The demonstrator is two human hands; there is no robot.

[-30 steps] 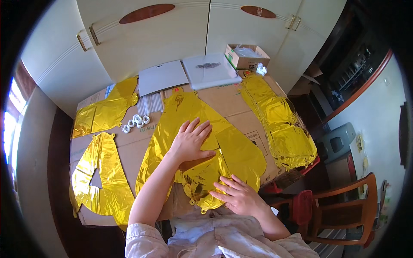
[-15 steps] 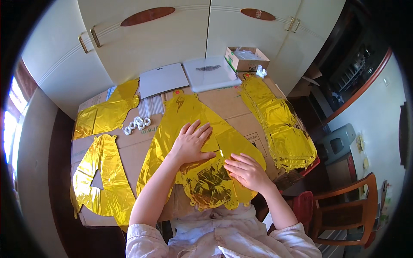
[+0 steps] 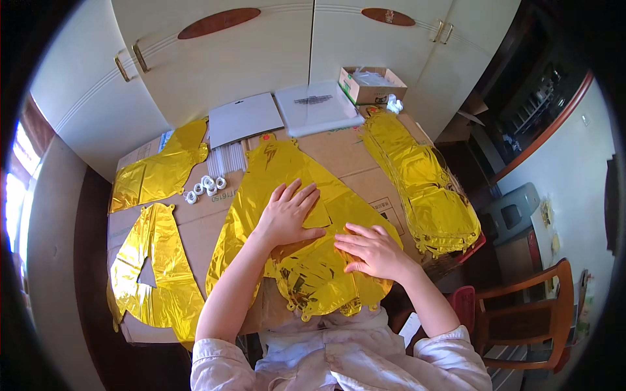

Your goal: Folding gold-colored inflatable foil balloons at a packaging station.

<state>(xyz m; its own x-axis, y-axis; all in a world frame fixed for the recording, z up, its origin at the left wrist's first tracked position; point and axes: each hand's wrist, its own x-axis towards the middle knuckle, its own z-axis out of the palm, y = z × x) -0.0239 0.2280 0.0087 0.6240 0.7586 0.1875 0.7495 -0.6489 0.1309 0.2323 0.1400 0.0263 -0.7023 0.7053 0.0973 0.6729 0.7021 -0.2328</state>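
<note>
A flat, uninflated gold foil balloon (image 3: 303,167) lies in front of me, wide toward my body and narrow at its far end. My left hand (image 3: 290,212) rests palm down on its middle, fingers spread. Just to the right, my right hand (image 3: 368,251) lies on the foil with fingers stretched out and the thumb apart. Between my forearms the near part of the foil is crumpled and shiny, and it reaches the table's front edge. Neither hand closes round anything. The foil directly under both palms is hidden.
More flat gold balloons lie at the near left (image 3: 176,274), far left (image 3: 156,171) and as a stack on the right (image 3: 433,192). White ribbon rolls (image 3: 207,186), clear straws (image 3: 226,156), a white sheet (image 3: 246,121), clear bags (image 3: 316,107) and a small box (image 3: 372,85) share the cardboard-covered table (image 3: 352,153).
My right hand has slid slightly up and left over the foil, and its thumb now shows. The creases in the near part have shifted. My left hand stays in place on the balloon.
</note>
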